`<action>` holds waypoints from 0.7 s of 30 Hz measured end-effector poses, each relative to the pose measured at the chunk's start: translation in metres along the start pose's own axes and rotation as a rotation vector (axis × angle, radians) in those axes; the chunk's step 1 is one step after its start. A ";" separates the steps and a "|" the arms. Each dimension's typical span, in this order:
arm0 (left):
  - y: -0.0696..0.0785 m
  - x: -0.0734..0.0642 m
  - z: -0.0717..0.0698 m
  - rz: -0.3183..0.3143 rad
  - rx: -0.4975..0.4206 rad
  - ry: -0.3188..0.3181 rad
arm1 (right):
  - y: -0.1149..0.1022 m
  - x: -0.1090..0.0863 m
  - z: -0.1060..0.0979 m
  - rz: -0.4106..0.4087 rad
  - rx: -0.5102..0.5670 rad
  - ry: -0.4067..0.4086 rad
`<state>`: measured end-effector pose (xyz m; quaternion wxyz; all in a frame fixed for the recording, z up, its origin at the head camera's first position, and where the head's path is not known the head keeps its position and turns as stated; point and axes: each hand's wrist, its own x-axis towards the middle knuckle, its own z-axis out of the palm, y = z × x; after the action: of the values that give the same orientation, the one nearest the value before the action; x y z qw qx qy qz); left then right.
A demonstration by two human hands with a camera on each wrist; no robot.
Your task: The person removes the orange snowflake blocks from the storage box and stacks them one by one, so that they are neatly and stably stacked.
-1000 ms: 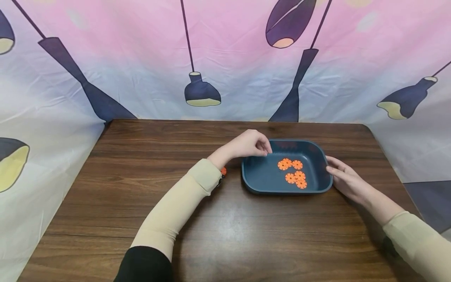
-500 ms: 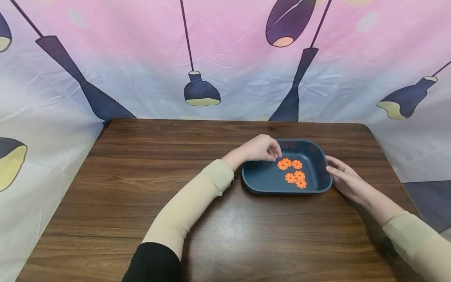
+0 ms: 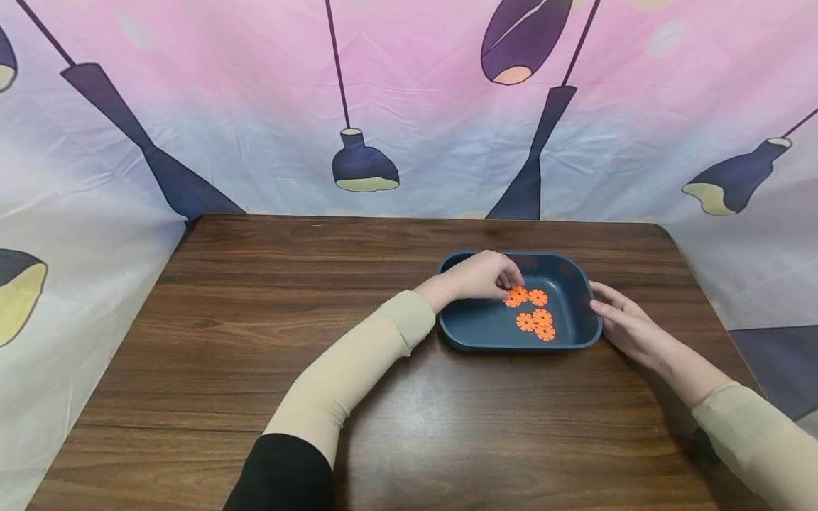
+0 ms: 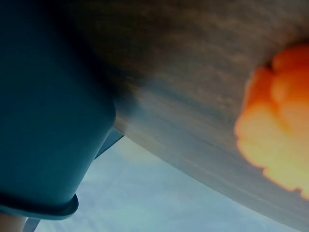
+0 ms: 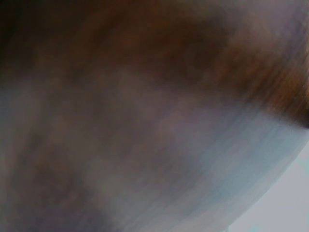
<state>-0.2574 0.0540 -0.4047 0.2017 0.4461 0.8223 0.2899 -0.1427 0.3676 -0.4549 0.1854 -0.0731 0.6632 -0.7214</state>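
My left hand (image 3: 488, 275) reaches over the left side of a dark blue plastic bin (image 3: 492, 348). Its bent fingertips are at the upper group of orange notched discs (image 3: 537, 297); whether they touch one is hidden. My right hand (image 3: 629, 330) rests against the bin's right end from outside, fingers mostly straight and the thumb at the rim. More orange discs lie in a lower group on the bin floor. In the left wrist view, a blurred orange cluster with scalloped edges (image 4: 277, 125) sits on the table beside the bin wall (image 4: 53, 135).
The bin stands on a brown wood-grain table (image 3: 409, 426), right of centre and towards the back. A printed cloth backdrop (image 3: 422, 106) hangs behind the table. My left forearm crosses the table's middle. The right wrist view is blurred, with only tabletop and backdrop visible.
My left hand has moved right and down, from the bin's left rim to the upper discs inside. My right hand and the bin have stayed put.
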 end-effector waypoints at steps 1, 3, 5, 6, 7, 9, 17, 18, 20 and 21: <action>0.000 0.000 0.000 0.002 0.010 -0.004 | 0.000 0.000 0.000 0.001 0.001 0.000; 0.000 0.002 0.001 0.004 0.034 -0.011 | 0.000 0.000 0.000 0.001 0.000 0.001; 0.000 0.003 0.002 0.007 0.058 -0.018 | 0.000 0.001 0.000 0.003 0.001 0.000; 0.000 0.004 0.003 0.009 0.068 -0.020 | 0.000 0.001 0.000 0.002 0.001 0.002; 0.001 0.005 0.003 0.010 0.075 -0.023 | 0.000 0.001 0.000 0.003 0.002 0.002; 0.001 0.007 0.004 0.011 0.088 -0.029 | 0.000 0.001 0.000 0.003 0.004 0.004; 0.003 0.010 0.009 0.015 0.197 -0.063 | 0.002 0.001 -0.001 -0.001 0.006 0.014; 0.003 0.010 0.009 0.018 0.209 -0.065 | 0.002 0.001 -0.001 -0.007 0.012 0.007; 0.003 0.010 0.010 0.020 0.231 -0.064 | 0.002 0.001 -0.002 -0.022 0.030 -0.010; 0.003 0.010 0.010 0.019 0.237 -0.063 | 0.003 0.001 -0.003 -0.031 0.042 -0.021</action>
<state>-0.2549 0.0668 -0.4111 0.1706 0.4836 0.8398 0.1786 -0.1446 0.3696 -0.4581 0.1824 -0.0869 0.6449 -0.7371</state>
